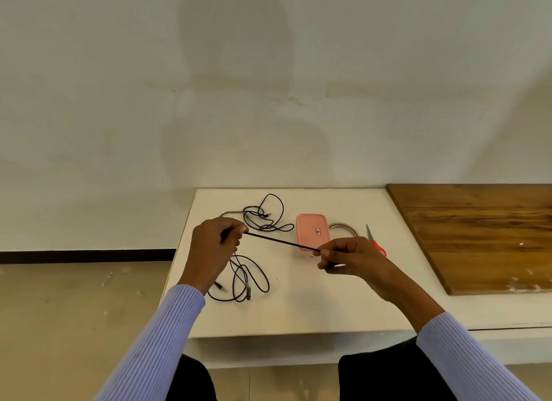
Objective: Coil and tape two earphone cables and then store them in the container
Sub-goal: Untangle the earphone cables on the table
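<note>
The left hand (213, 246) is hovering above the white table (313, 308), its fingers curling round one end of a black cable (280, 243) and its thumb pinching it against the forefinger. From that grip the cable is running taut, down and to the right, to the right hand (352, 255). Below the left hand the rest of this cable is hanging down and lying in loose loops (248, 278) on the near left of the table, its plug (220, 287) resting just beside the left wrist. Farther back, a second cable (265, 218) is lying in a loose tangle, apart from the first. Right of that tangle a pink container (312, 232) is sitting with its lid on, the taut cable crossing in front of its near edge. The right hand is pinching the cable between thumb and curled fingers, just near of the container. Behind that hand a tape roll (343, 228) is lying next to the container, and red-handled scissors (375, 241) are lying right of the tape. At the far right a wooden board (478, 236) is resting on the table.
</note>
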